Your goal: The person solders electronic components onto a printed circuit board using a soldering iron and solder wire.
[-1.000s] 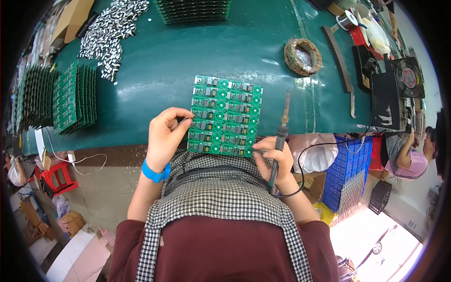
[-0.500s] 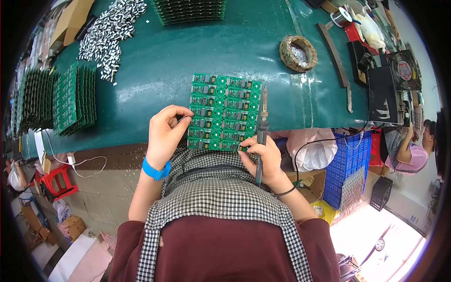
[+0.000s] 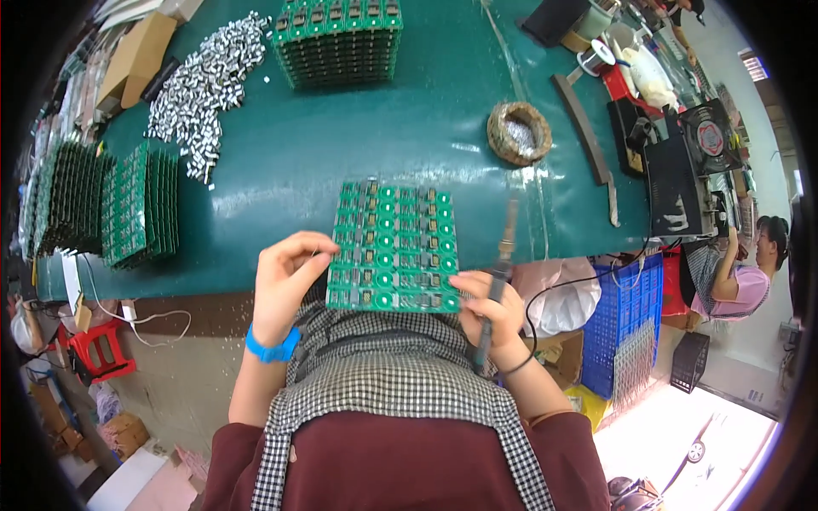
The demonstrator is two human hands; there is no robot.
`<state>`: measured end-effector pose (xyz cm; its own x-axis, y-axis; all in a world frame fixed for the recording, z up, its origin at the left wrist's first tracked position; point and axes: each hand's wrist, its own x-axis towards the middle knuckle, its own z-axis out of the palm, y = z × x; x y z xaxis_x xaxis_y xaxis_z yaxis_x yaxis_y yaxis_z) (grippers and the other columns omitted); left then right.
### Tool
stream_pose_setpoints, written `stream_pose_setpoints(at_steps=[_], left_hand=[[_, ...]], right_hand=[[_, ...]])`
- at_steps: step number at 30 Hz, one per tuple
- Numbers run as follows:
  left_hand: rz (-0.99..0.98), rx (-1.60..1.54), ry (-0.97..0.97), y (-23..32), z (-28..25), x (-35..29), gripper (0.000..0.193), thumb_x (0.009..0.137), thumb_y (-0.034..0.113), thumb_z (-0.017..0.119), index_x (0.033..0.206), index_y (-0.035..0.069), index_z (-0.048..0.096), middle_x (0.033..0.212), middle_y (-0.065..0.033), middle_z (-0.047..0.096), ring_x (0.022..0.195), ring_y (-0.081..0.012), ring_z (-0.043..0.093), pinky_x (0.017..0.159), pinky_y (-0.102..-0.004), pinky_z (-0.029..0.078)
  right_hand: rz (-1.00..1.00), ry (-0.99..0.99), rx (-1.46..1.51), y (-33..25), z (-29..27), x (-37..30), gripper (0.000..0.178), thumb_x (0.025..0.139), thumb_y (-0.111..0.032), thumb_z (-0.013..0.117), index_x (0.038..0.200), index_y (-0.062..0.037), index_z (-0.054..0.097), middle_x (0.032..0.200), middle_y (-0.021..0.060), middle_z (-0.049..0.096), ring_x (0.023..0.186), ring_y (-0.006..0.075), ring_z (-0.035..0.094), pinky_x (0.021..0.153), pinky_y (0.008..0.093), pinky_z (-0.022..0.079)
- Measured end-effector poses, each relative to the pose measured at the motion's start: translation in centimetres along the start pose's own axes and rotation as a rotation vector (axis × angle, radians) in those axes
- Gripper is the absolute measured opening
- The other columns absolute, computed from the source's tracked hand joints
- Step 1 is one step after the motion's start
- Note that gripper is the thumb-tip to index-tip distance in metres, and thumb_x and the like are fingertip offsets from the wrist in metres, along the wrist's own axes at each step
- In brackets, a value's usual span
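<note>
A green circuit board panel [image 3: 394, 247], with rows of small components and round white-centred spots, is held over the table's near edge. My left hand [image 3: 288, 277] pinches its left edge between thumb and fingers. A soldering iron [image 3: 501, 277] is gripped in my right hand [image 3: 496, 311], its blurred metal tip pointing away from me and standing apart from the board on the right. The fingertips of that same hand touch the panel's lower right edge.
On the green table [image 3: 256, 221] are a heap of small metal parts [image 3: 209, 89], board stacks [image 3: 141, 204] at left and another stack [image 3: 339, 55] at the far side. To the right are a round solder-filled bowl [image 3: 519, 134], a grey bar [image 3: 586, 128] and a black fan unit [image 3: 682, 183].
The view has shifted, so the table and board sit lower in the picture. The soldering iron has swung right, farther from the panel's edge. Both hands keep their holds.
</note>
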<state>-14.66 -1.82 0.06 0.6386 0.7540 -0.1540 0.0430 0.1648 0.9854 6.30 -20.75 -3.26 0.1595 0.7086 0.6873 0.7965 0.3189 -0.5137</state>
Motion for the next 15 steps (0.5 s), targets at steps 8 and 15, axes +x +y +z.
stream_pose_setpoints(at_steps=[8,15], left_hand=[[-0.012,0.070,0.173,3.4,2.5,-0.1,0.008,0.082,-0.003,0.068,0.089,-0.005,0.064,0.069,0.0052,0.054,0.054,0.0022,0.034,0.047,-0.0172,0.025],[0.068,0.495,0.131,0.6,2.1,2.2,0.007,0.080,0.002,0.070,0.082,-0.003,0.065,0.068,-0.0033,0.056,0.051,-0.0050,0.038,0.046,-0.0238,0.031]], right_hand=[[0.442,0.340,0.244,0.8,-0.5,7.3,0.045,0.073,0.010,0.074,0.102,-0.0043,0.042,0.083,0.0096,0.064,0.073,0.0154,0.063,0.068,0.0273,0.052],[0.594,0.139,0.045,3.9,2.0,6.3,0.030,0.075,0.002,0.076,0.094,-0.0033,0.054,0.079,0.0070,0.063,0.067,0.0128,0.061,0.062,0.0244,0.050]])
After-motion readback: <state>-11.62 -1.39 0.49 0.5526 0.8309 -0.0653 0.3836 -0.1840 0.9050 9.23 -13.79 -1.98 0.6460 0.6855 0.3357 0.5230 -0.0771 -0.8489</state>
